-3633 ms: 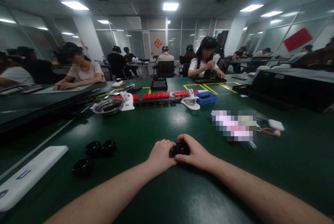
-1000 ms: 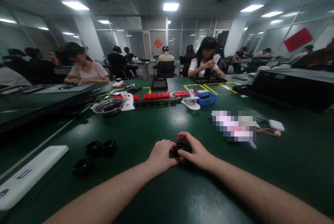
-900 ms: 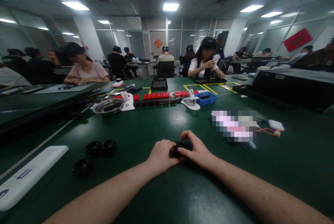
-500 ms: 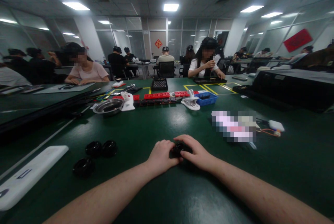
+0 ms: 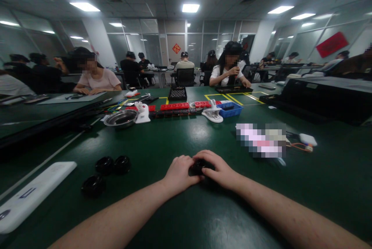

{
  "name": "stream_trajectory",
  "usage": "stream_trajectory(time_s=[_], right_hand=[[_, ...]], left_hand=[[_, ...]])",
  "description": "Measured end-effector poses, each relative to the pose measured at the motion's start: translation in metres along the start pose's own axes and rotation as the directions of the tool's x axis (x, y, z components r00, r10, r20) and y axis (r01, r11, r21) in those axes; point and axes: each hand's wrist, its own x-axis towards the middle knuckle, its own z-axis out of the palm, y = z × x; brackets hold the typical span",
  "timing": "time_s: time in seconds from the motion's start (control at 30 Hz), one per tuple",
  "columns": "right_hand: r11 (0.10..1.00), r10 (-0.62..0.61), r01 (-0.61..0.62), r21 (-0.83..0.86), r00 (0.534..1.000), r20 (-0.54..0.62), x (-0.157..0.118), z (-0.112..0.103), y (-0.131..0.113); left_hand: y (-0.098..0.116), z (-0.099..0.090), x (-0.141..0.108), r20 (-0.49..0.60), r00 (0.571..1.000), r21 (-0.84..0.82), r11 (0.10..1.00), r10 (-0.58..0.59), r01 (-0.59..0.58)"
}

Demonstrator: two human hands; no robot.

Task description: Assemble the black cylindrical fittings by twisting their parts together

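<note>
A glossy black ring-shaped part [image 5: 198, 166] sits low over the green table [image 5: 174, 144], between my two hands. From its left side my left hand [image 5: 179, 171] curls round it, the thumb along the near edge. My right hand [image 5: 216, 168] grips it from the right, fingers arched over the far side and thumb at the front. The fingers hide much of the part's rim. To the left, three similar black ring-shaped parts [image 5: 122, 164] rest on the table, two side by side and one nearer.
A white oblong case [image 5: 37, 194] lies at the left. Farther back are a metal bowl [image 5: 120, 119], red power strips [image 5: 174, 106], white clamp-like stands [image 5: 213, 113] and a blue tray [image 5: 232, 110]. A blurred-out item [image 5: 260, 140] lies right. Co-workers [image 5: 229, 67] sit across the table.
Both hands stay in nearly the same place around the black ring-shaped part. The right thumb and fingers have shifted very slightly on it.
</note>
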Motion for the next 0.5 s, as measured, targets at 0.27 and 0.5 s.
stream_trajectory(time_s=[0.27, 0.5], right_hand=[[0.989, 0.120, -0.129, -0.078, 0.986, -0.112, 0.0000, 0.0047, 0.0027], [1.000, -0.002, 0.001, -0.014, 1.000, -0.015, 0.0003, 0.0007, 0.0004]], left_hand=[[0.0019, -0.0010, 0.0006, 0.020, 1.000, 0.004, 1.000, 0.001, -0.001], [0.0002, 0.0017, 0.0006, -0.003, 1.000, 0.006, 1.000, -0.003, 0.003]])
